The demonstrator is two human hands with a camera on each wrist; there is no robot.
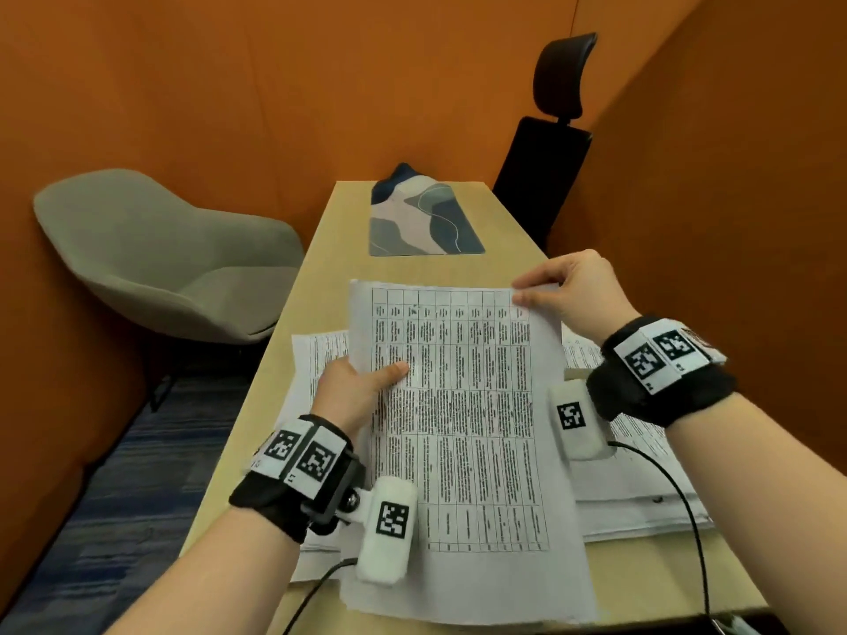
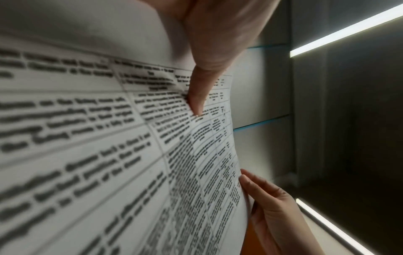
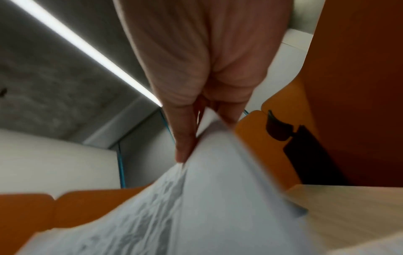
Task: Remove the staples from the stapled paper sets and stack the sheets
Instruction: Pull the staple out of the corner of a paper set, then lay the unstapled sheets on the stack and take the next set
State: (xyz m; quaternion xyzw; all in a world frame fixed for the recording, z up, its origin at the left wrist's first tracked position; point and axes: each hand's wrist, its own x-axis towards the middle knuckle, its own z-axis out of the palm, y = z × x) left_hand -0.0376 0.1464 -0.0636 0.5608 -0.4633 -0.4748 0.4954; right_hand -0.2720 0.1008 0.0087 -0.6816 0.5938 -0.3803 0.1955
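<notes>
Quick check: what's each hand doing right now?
Left hand: grips the printed paper set at its left edge.
Right hand: pinches its top right corner.

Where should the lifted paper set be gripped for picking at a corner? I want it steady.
Grip the paper set as shown: left hand pinching the left long edge from the side, right hand pinching the far right corner. Held between both hands, the sheets bow only slightly.

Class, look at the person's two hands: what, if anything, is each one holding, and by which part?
Both hold the printed paper set: left hand grips its left edge, right hand pinches its top right corner.
</notes>
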